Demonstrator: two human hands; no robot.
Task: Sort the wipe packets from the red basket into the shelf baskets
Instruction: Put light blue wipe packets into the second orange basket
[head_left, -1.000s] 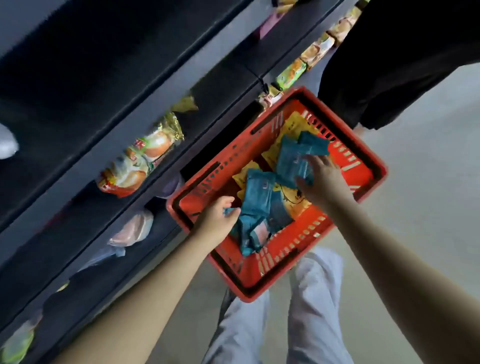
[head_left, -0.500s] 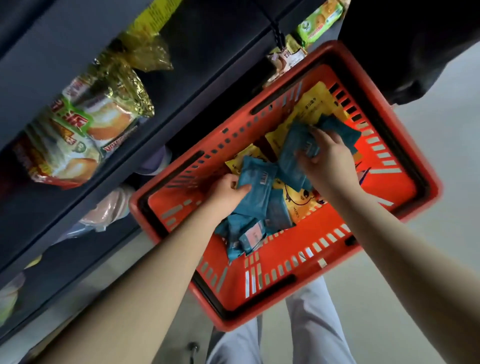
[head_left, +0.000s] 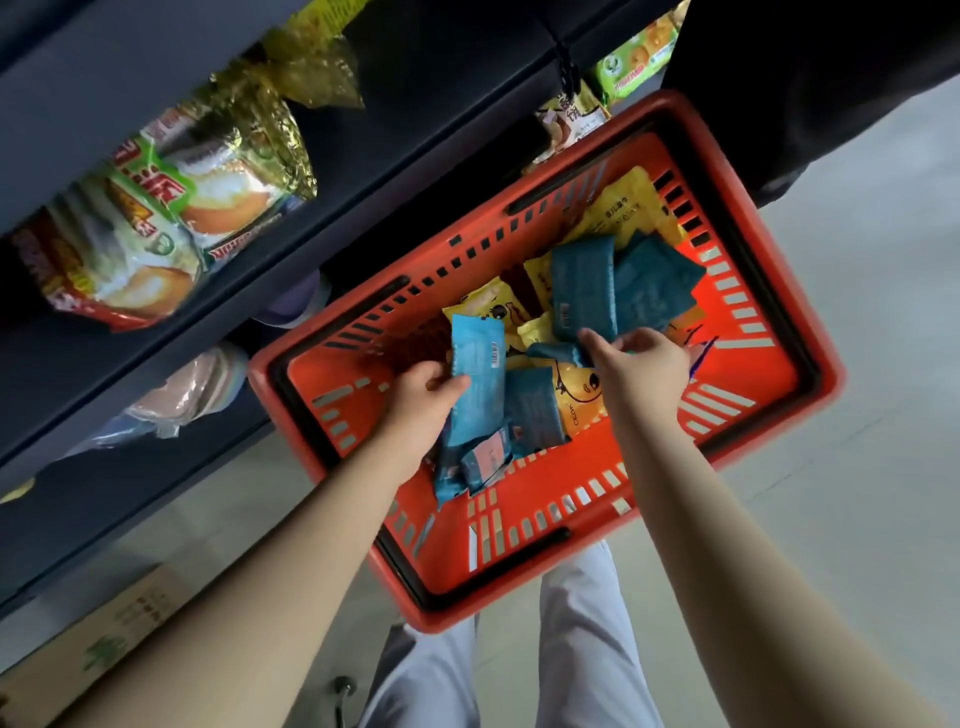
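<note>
Inside the red basket (head_left: 519, 597) mid-frame, my left hand (head_left: 421, 402) grips a light-blue packet (head_left: 478, 379), my right hand (head_left: 644, 374) pinches a teal packet (head_left: 553, 352).

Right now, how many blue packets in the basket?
7 blue packets seen: one in the left hand, one beside it, two below it, two at the far end, one pinched by the right hand. Others may be buried.

To my left runs a dark blue-grey metal shelf unit (head_left: 130, 374), its tiers stocked with glossy gold-and-green snack bags (head_left: 171, 218). A brown cardboard box (head_left: 104, 644) sits at its foot. Under me lies a pale grey, smooth floor (head_left: 857, 467), evenly lit.
</note>
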